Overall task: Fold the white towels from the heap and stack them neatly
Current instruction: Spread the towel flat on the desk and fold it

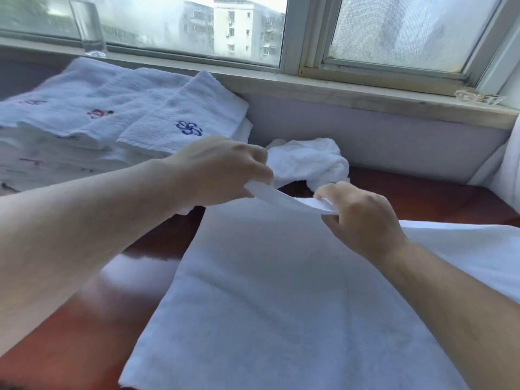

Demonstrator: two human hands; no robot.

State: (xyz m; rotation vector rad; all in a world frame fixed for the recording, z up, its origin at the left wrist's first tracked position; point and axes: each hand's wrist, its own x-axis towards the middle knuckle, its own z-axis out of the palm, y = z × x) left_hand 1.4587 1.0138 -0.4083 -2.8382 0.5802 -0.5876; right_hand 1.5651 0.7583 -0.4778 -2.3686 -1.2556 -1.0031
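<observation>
Work surface: a red-brown table (84,319) set against a wall below a window (197,23).

Item in hand: one white towel (281,291) lies spread over the near and middle part of the table. Its near edge reaches the bottom of the view, and a further portion runs off to the right beneath the right forearm. Most of it rests flat on the table. Only its far edge is raised.

Left hand (222,170): fingers curled, thumb beneath, pinching the far edge of the towel at its left end. The hand is clear of the table.

Right hand (363,218): fingers curled over the same far edge, gripping it just to the right of the left hand. The strip of edge between the two hands sags slightly.

Stack (112,114): folded white towels at far left, close under the sill (337,91). The top layer shows three folded towels overlapping side by side, each with a small embroidered mark, two bluish and one red. The stack is apart from the towel in hand.

Crumpled towel (309,161): lies unfolded on the table just beyond the hands, near the wall.

White mass (509,170): at the far right edge; it cannot be determined whether this is towelling.

Other: a clear glass (87,26) stands upright on the sill at far left.
</observation>
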